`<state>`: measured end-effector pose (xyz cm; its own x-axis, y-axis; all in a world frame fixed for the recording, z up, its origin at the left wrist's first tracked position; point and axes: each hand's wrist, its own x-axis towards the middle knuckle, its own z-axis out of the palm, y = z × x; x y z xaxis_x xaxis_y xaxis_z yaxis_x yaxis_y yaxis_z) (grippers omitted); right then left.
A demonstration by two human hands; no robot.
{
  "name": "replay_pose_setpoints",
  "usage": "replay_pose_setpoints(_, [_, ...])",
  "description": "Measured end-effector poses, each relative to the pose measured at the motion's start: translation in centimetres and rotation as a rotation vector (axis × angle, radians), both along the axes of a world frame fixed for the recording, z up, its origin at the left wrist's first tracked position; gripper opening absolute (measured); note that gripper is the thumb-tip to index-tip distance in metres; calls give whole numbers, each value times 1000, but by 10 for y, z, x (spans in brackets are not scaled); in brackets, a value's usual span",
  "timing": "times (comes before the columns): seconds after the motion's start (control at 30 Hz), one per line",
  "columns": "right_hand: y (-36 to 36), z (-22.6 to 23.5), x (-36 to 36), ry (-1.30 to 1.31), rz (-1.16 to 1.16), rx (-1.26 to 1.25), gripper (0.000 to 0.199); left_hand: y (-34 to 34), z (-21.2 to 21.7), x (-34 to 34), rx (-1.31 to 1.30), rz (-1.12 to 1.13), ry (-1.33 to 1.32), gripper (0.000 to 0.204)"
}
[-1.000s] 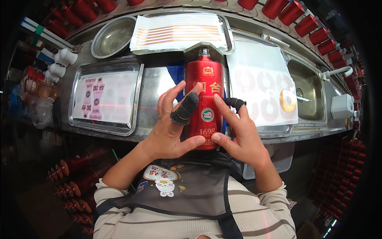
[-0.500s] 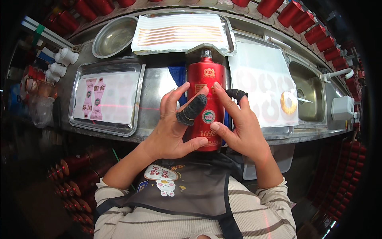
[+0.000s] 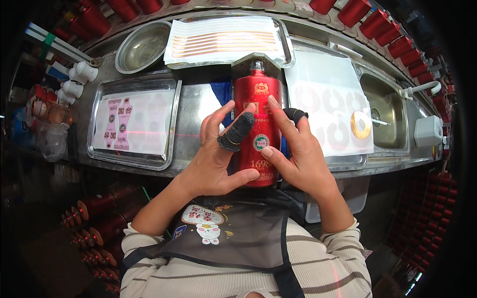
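Note:
A red bottle (image 3: 257,89) with gold lettering and a round green-and-white emblem lies on its back in front of me. Its clear neck points away and rests at a notched metal holder (image 3: 271,62). Over its left side spreads my left hand (image 3: 208,159), open, thumb and index finger against the front; the index finger wears a dark knitted finger cover (image 3: 237,131). My right hand (image 3: 303,159) is open at the right side, index finger and thumb touching the front. Another of its fingers wears a black cover (image 3: 296,115). The index fingers partly hide the gold lettering.
On the left, a metal tray (image 3: 169,144) holds pink label sheets (image 3: 118,124). Behind are a steel bowl (image 3: 144,47) and gold-striped strips (image 3: 223,42). At right lie a white sheet (image 3: 320,74), a gold ring (image 3: 360,124) and a sink (image 3: 397,94). Red bottles (image 3: 375,23) line the back.
Both hands keep nearly the same place on the bottle, with only slight finger shifts. The red bottles along the back have moved a little to the left.

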<state>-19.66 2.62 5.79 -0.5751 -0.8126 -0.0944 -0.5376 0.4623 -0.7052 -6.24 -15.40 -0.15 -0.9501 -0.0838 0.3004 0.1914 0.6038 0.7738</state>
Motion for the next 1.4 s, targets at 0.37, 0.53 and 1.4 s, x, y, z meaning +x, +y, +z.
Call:
replay_pose_setpoints(0.37, [1,-2,3,19,2,15,76,-1,1,0,-80,-40,-4,90])
replay_pose_setpoints(0.53, [3,-8,3,40,-1,1,75,1,-11,2,-29,5,21,91])
replay_pose_setpoints(1.4, [20,-6,-4,-102,4,-30,88,2,-19,-2,193,17,124,98])
